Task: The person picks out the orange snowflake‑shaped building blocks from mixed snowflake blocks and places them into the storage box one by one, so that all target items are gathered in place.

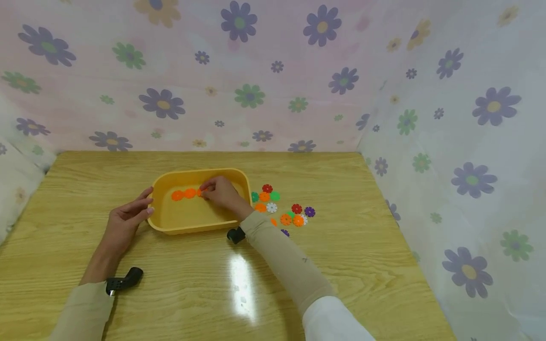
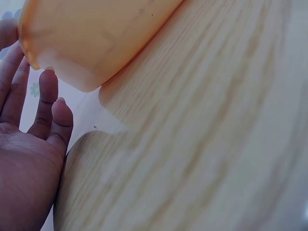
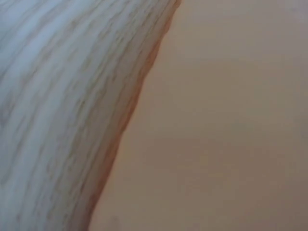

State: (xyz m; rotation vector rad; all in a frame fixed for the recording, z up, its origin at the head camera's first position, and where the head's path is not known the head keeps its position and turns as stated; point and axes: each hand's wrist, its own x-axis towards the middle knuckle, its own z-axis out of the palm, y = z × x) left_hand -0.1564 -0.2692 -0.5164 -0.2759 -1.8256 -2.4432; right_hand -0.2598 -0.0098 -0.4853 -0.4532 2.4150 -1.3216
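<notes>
A yellow plastic tub (image 1: 187, 229) stands on the wooden table. Inside it, orange notched plastic discs form a row; two of them, a left disc (image 1: 177, 195) and a middle disc (image 1: 189, 193), lie in plain sight. My right hand (image 1: 221, 193) reaches over the tub's right side and pinches another orange disc (image 1: 199, 192), partly hidden by the fingers. At the tub's left end my left hand (image 1: 123, 220) touches the rim with its fingertips, fingers mostly straight. The left wrist view shows those fingers against the tub's outer wall (image 2: 96, 43). Only the tub's side (image 3: 216, 120) and the table appear in the right wrist view.
Right of the tub lie several loose discs: red (image 1: 296, 208), purple (image 1: 310, 211), white (image 1: 271, 207), green (image 1: 275, 195) and orange ones. Some overlap, and my right forearm (image 1: 290, 260) passes close by them. Flower-patterned sheets (image 1: 256, 71) hang behind the table (image 1: 179, 284) and at its sides.
</notes>
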